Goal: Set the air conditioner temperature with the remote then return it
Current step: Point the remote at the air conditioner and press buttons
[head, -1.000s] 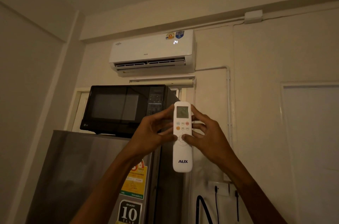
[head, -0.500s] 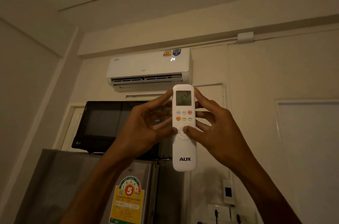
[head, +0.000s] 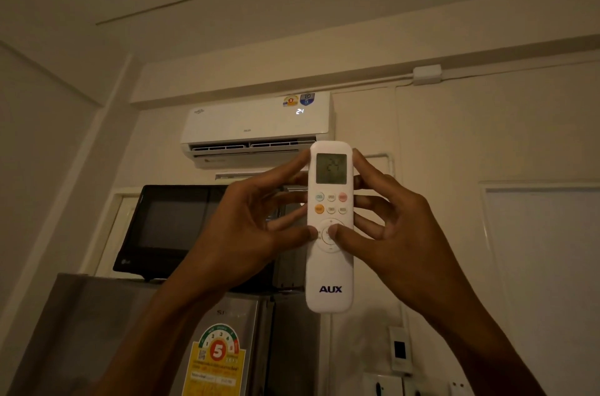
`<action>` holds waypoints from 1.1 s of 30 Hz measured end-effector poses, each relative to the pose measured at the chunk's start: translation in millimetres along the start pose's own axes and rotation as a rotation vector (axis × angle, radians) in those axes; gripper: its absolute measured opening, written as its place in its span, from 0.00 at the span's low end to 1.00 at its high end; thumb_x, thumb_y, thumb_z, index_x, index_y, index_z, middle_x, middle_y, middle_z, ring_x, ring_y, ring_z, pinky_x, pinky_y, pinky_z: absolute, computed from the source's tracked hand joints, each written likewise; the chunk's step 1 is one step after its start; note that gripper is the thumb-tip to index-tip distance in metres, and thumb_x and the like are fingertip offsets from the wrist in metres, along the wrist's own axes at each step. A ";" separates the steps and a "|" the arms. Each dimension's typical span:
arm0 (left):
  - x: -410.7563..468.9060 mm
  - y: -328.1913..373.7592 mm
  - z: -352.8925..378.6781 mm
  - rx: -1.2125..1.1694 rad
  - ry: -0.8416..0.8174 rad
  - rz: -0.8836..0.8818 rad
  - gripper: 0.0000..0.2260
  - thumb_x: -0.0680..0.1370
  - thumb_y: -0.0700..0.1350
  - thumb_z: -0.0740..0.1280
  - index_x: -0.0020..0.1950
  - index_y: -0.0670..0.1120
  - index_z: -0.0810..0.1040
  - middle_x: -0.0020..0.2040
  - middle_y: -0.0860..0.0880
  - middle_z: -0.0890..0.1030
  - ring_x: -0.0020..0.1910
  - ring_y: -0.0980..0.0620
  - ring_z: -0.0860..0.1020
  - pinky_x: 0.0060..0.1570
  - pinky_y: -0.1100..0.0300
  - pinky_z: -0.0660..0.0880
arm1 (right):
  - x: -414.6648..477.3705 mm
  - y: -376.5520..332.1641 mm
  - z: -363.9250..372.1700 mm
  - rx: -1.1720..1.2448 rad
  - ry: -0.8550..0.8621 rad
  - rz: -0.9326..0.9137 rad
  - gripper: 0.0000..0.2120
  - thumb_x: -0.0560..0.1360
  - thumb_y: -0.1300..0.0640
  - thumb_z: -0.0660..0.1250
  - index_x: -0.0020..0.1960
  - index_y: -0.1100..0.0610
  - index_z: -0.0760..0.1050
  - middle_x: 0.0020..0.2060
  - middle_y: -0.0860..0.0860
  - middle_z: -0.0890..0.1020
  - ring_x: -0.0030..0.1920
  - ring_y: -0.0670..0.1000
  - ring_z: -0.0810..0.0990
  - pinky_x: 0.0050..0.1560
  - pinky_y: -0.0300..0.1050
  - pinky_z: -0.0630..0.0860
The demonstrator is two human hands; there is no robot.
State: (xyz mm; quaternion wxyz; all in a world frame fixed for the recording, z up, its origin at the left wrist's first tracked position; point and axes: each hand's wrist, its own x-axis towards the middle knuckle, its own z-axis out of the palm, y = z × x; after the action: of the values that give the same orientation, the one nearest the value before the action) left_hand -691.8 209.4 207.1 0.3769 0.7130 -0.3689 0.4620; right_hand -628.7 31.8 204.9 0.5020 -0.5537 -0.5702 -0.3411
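A white AUX remote (head: pixel 330 278) is held upright in front of me, its small screen facing me and its top pointing at the white wall air conditioner (head: pixel 246 123). The unit's front shows a lit 24. My left hand (head: pixel 250 230) grips the remote's left edge, thumb resting by the round button pad. My right hand (head: pixel 399 233) grips the right edge, and its thumb lies on the middle of that round pad. Fingers of both hands wrap behind the remote.
A black microwave (head: pixel 168 227) sits on top of a grey fridge (head: pixel 107 337) with a yellow energy label, below the air conditioner. Wall sockets and a switch (head: pixel 401 353) are at the lower right. A white door panel (head: pixel 545 266) fills the right wall.
The remote and both hands have risen towards the air conditioner and come closer to the camera. The view has tilted upward. The grip and the 24 display are unchanged.
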 end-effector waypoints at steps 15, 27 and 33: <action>12.7 -27.1 33.0 0.003 -0.005 -0.038 0.36 0.68 0.30 0.71 0.71 0.53 0.66 0.65 0.51 0.76 0.65 0.54 0.75 0.57 0.60 0.78 | -6.9 38.4 -22.0 -0.007 0.033 0.003 0.38 0.67 0.66 0.72 0.68 0.41 0.61 0.58 0.45 0.74 0.57 0.40 0.76 0.46 0.28 0.76; 38.6 -74.5 87.2 -0.010 0.015 -0.086 0.36 0.68 0.27 0.70 0.72 0.52 0.66 0.66 0.49 0.76 0.66 0.53 0.75 0.58 0.59 0.78 | -5.4 105.1 -64.2 -0.042 0.025 -0.003 0.36 0.67 0.63 0.72 0.66 0.39 0.60 0.59 0.46 0.73 0.56 0.40 0.76 0.45 0.26 0.75; 59.5 -104.4 125.1 0.003 0.024 -0.112 0.36 0.69 0.27 0.69 0.71 0.53 0.66 0.65 0.50 0.76 0.65 0.53 0.75 0.57 0.62 0.78 | -3.9 150.2 -95.2 -0.029 0.021 -0.006 0.36 0.67 0.63 0.72 0.65 0.39 0.59 0.59 0.47 0.74 0.57 0.41 0.76 0.45 0.27 0.76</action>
State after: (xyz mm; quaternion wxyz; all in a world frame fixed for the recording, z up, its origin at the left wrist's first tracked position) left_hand -535.0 135.3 206.1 0.4055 0.7276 -0.3234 0.4491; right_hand -464.3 -36.2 201.2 0.4990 -0.5557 -0.5615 -0.3564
